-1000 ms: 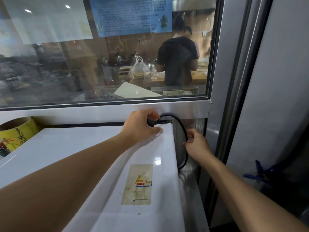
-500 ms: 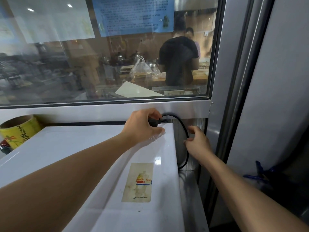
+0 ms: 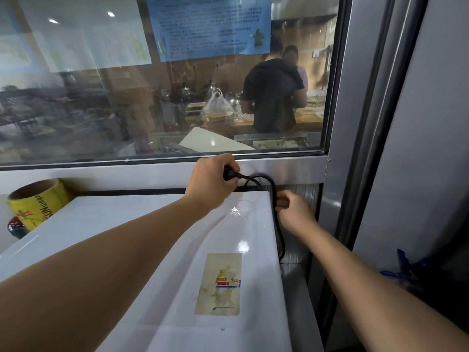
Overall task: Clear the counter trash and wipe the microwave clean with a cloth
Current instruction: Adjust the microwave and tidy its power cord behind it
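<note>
The white microwave [image 3: 152, 250] fills the lower middle of the view, seen from above, with a worn sticker [image 3: 219, 283] on its top. A black power cord [image 3: 278, 224] loops over its back right corner and runs down its right side. My left hand [image 3: 212, 184] grips the cord's black plug end above the back edge of the microwave. My right hand [image 3: 295, 212] is curled round the cord just right of the corner. No cloth is in view.
A yellow roll of tape [image 3: 38, 204] lies behind the microwave at the left. A glass window [image 3: 177, 97] with a metal frame stands right behind, with people at a counter beyond it. A steel panel [image 3: 418, 148] closes the right side; blue clips [image 3: 403, 268] hang low right.
My left hand has lifted a little with the plug end. My right hand has moved up the cord and closed round it near the microwave's corner.
</note>
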### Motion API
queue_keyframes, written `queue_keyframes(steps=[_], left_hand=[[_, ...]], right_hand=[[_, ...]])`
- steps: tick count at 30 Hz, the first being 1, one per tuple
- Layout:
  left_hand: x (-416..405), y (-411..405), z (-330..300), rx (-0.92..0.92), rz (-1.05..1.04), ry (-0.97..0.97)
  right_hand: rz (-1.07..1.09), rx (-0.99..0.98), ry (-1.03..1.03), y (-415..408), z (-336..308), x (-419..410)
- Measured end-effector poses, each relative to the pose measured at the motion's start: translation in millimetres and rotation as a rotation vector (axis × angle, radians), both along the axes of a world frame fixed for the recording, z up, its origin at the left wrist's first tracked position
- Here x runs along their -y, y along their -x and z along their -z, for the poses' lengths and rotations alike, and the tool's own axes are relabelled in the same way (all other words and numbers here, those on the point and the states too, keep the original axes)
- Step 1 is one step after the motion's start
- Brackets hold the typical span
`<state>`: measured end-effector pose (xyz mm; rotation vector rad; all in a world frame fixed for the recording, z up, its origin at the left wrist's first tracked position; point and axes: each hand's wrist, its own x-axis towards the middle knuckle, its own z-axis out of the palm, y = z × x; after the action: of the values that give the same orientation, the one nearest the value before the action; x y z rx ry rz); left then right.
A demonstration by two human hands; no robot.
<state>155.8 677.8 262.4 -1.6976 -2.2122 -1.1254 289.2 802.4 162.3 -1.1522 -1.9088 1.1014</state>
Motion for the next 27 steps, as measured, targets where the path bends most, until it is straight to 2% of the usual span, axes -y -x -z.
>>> queue_keyframes(steps=[4, 10, 18, 23, 27], left_hand=[[3, 4, 3, 0.003, -0.014, -0.013], [6, 10, 17, 0.037, -0.088, 0.088], [13, -2, 18, 0.122, 0.013, 0.144], [17, -14, 13, 0.102, 0.056, 0.168], [18, -21, 8, 0.017, 0.025, 0.216]], right_hand=[[-0.018, 0.039, -0.012, 1, 2, 3], [-0.062, 0.044, 0.032, -4, 11, 6], [-0.069, 0.078, 0.033, -10, 10, 8], [-0.037, 0.096, 0.010, -14, 3, 6], [-0.049, 0.130, 0.009, -17, -3, 4]])
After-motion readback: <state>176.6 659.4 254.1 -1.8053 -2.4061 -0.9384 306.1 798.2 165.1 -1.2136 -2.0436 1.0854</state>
